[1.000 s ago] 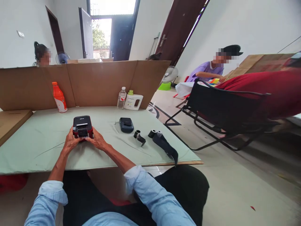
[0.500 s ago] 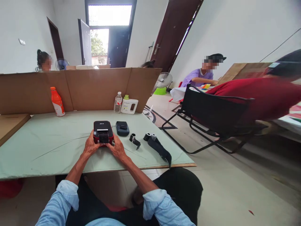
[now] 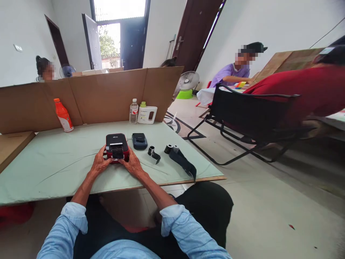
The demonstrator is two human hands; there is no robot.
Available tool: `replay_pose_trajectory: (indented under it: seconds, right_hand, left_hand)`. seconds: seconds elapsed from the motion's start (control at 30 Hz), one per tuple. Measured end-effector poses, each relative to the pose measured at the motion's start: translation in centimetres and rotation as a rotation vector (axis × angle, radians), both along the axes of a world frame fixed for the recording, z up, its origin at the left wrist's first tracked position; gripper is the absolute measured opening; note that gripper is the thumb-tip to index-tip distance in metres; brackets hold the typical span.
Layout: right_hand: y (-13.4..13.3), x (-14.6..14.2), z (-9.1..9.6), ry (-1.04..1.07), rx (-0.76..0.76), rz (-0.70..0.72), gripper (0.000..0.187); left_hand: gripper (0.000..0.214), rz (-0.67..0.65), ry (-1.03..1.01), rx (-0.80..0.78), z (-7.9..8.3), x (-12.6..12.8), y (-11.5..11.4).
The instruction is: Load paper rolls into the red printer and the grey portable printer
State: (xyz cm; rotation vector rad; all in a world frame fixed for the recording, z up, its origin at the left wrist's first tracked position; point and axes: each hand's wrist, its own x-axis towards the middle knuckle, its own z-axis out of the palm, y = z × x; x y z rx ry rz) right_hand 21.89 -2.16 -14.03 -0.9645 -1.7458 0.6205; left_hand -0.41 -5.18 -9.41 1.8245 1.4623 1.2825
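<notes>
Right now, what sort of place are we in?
Perhaps a home's front room used as a workroom: there's an open door, a cardboard screen along this table, and a person in purple at another table.

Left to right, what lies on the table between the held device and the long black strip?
The small dark device, then the short black strip; the head view shows both.

I could see a light blue shirt (image 3: 124,250) on the person, its creased sleeves (image 3: 195,232) turned back into wide, paler cuffs (image 3: 171,213); the forearms (image 3: 155,192) and hands (image 3: 132,164) were bare, and below the shirt hung loose black trousers (image 3: 212,201)
</notes>
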Motion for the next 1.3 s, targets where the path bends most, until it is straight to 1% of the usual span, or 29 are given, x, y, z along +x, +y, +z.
replay_pose_trajectory:
  seconds: [0.1, 0.2, 0.5, 0.6, 0.77, 0.93, 1.1, 1.3]
  right_hand:
    - [-0.1, 0.1, 0.2, 0.024, -0.033, 0.022, 0.089]
    - [-0.2, 0.2, 0.6, 0.022, -0.052, 0.015, 0.089]
    - [-0.4, 0.4, 1.0, 0.034, -0.061, 0.02, 0.091]
    - [-0.4, 0.5, 1.0, 0.034, -0.066, 0.025, 0.092]
    - [-0.1, 0.4, 0.7, 0.044, -0.068, 0.015, 0.092]
    - [-0.1, 0.5, 0.8, 0.039, -0.059, 0.015, 0.093]
    - [-0.3, 0.6, 1.1, 0.041, -0.053, 0.015, 0.092]
    - [-0.3, 0.6, 1.0, 0.04, -0.051, 0.007, 0.092]
  left_hand:
    - [0.081, 0.002, -0.005, 0.014, 0.1, -0.2, 0.0]
    - [0.075, 0.003, 0.003, 0.03, 0.6, -0.4, 0.0]
    - [0.062, -0.004, 0.107, 0.1, 2.1, -0.8, 0.1]
    - [0.058, -0.007, 0.168, 0.108, 2.8, -0.9, 0.0]
    - [0.05, -0.019, 0.328, 0.16, 3.8, -1.1, -0.3]
    - [0.047, 0.003, 0.437, 0.199, 3.7, -1.2, -0.5]
    - [0.045, -0.001, 0.466, 0.221, 3.5, -1.4, -0.3]
    - [0.039, 0.007, 0.509, 0.264, 3.7, -1.2, -0.2]
